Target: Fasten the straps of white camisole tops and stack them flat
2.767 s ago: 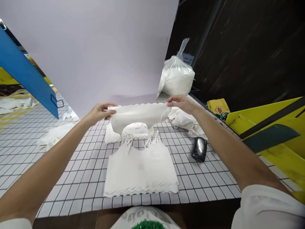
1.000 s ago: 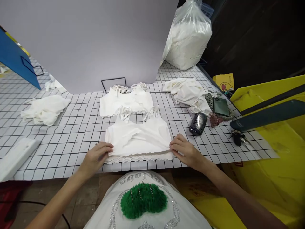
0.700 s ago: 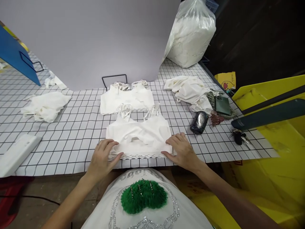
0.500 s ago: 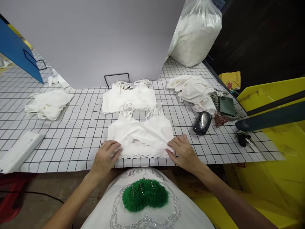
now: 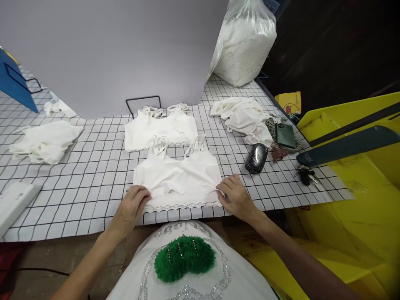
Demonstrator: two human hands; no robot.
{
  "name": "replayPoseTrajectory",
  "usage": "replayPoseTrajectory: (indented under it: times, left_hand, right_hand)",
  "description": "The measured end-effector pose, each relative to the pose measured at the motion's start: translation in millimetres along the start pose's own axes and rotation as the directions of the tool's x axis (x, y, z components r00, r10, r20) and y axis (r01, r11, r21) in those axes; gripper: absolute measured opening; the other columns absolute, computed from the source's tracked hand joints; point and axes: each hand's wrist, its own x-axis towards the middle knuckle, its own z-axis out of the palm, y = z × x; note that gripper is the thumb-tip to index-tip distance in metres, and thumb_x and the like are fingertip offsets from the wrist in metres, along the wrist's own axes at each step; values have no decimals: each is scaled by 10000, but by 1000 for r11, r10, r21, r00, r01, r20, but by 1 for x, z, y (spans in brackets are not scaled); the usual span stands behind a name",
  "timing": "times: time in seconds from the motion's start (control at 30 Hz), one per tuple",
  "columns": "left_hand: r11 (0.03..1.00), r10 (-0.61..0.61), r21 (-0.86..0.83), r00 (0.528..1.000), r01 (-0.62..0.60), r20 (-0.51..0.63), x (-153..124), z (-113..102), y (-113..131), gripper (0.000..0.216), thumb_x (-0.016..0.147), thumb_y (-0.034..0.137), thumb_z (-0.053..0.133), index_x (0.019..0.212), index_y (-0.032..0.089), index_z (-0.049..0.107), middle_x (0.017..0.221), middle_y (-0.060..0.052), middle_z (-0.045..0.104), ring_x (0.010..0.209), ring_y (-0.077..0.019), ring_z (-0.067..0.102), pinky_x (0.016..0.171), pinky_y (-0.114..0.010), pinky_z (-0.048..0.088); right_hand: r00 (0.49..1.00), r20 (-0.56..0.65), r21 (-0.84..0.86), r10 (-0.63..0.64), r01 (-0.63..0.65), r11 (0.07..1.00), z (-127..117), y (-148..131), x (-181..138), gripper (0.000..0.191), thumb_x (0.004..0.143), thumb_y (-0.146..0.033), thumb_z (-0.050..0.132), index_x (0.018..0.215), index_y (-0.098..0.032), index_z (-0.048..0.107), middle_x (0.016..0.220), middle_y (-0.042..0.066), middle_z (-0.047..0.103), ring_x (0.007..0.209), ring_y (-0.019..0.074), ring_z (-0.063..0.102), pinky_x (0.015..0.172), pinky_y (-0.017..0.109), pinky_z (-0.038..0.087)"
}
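Note:
A white strappy crop top (image 5: 181, 175) lies spread in front of me, its scalloped hem toward me and its tied straps pointing away. My left hand (image 5: 130, 207) pinches the top's lower left edge between thumb and fingers. At the lower right edge my right hand (image 5: 235, 196) grips the fabric the same way. Between the hands the cloth is slightly rumpled near the hem, with white layers showing beneath. Just behind it another white crop top (image 5: 161, 129) lies flat, partly covered by the front one's straps.
Crumpled white garments (image 5: 46, 139) lie at left near a white plastic box (image 5: 18, 204). At right are a white cloth heap (image 5: 243, 116), a black shiny case (image 5: 256, 158), a green phone (image 5: 285, 135) and keys (image 5: 306, 176). A stuffed clear bag (image 5: 243, 50) stands behind.
Both hands still hold the crop top's lower edges. The front fabric lies smoother, and the gap in its middle has closed. The whole view has shifted, moving the scene left.

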Motion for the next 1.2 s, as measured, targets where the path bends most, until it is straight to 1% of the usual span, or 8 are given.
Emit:
replayPoseTrajectory:
  times: [0.3,0.47,0.6,0.7,0.8,0.97,1.1,1.2]
  left_hand:
    - [999,-40,3,994,40,106,1,-28,8,149,1008,269,466,1077,223,590,1190,-103,598,1164,-268,568,949,-416,506]
    - [999,28,-24,997,-27,70,22,-2,12,317,1040,225,393,1337,206,503,1389,-127,544,1345,-254,504,1098,-444,463]
    - [981,44,183,991,-68,130,25,19,0,597,1045,300,386,1586,164,175,1614,-195,309,1518,-329,248,1196,-580,298]
    - [958,28,279,990,-67,141,21,21,-3,672,1035,302,368,1615,158,60,1658,-190,198,1540,-338,158,1212,-593,242]
    - [952,23,297,985,-75,173,19,19,1,692,1026,296,360,1619,152,32,1672,-173,152,1546,-332,121,1222,-579,216]
    - [949,22,305,985,-74,170,15,17,0,690,1025,354,371,1618,148,85,1674,-168,137,1546,-340,118,1222,-578,208]
    - [972,35,226,993,-59,110,16,14,-5,583,1016,328,428,1565,180,296,1631,-159,301,1523,-331,235,1203,-590,257]
    - [996,6,90,998,-1,-55,34,9,-13,357,999,266,480,1337,207,579,1401,-128,598,1359,-284,508,1121,-529,420]
  right_hand:
    - [990,-36,224,138,-127,966,-15,2,9,98,966,-277,545,922,-202,591,845,63,608,829,228,528,768,390,426]
    - [954,-47,48,295,-293,955,12,30,41,143,954,-308,537,1003,-200,617,903,80,609,887,265,520,800,427,401]
    - [945,13,-3,326,-326,945,24,45,56,104,913,-212,528,850,-188,608,901,93,614,902,280,544,783,436,416]
    - [961,-64,-35,268,-270,962,23,27,51,195,960,-229,480,1095,-178,611,1110,143,631,1086,319,570,933,528,425]
    - [992,81,-83,94,-87,993,19,-5,30,499,1027,-370,411,1478,-161,382,1501,194,451,1414,333,392,1133,605,303]
    - [946,322,-151,44,6,988,0,-17,-27,796,1008,-569,378,1609,-130,96,1624,225,267,1521,361,227,1123,697,288]
    - [966,240,-150,99,-64,987,-20,4,-39,709,1024,-490,405,1613,-196,141,1588,201,365,1475,383,336,1044,690,403]
    - [997,56,-26,50,-48,998,-26,12,-3,585,1025,-344,465,1570,-224,291,1475,174,522,1397,349,454,1034,603,464]
